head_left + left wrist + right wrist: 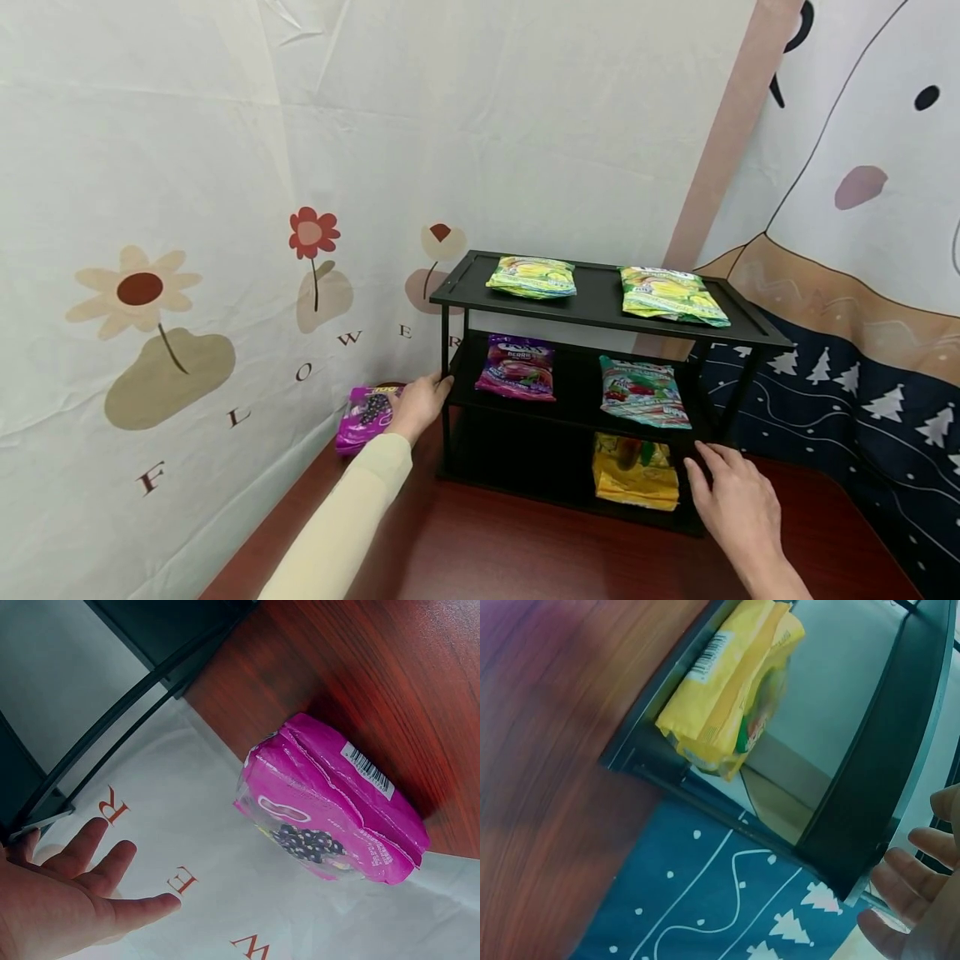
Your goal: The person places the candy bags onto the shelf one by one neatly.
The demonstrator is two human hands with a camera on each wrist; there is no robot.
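Note:
A black three-tier rack stands on the table. My left hand is at its left front post, level with the middle tier, fingers extended; whether they touch the post is unclear. Beside that hand, against the wall cloth, a magenta candy bag with dark berries on it lies on the table. My right hand is by the rack's right front side, fingers loosely bent and holding nothing. Near it, a yellow candy bag sits on the bottom tier. The middle tier bears a purple candy bag and a teal candy bag.
On the top tier lie a yellow-green candy bag at left and another yellow-green candy bag at right. The red-brown table meets a white printed cloth at left and a dark blue tree-patterned cloth at right.

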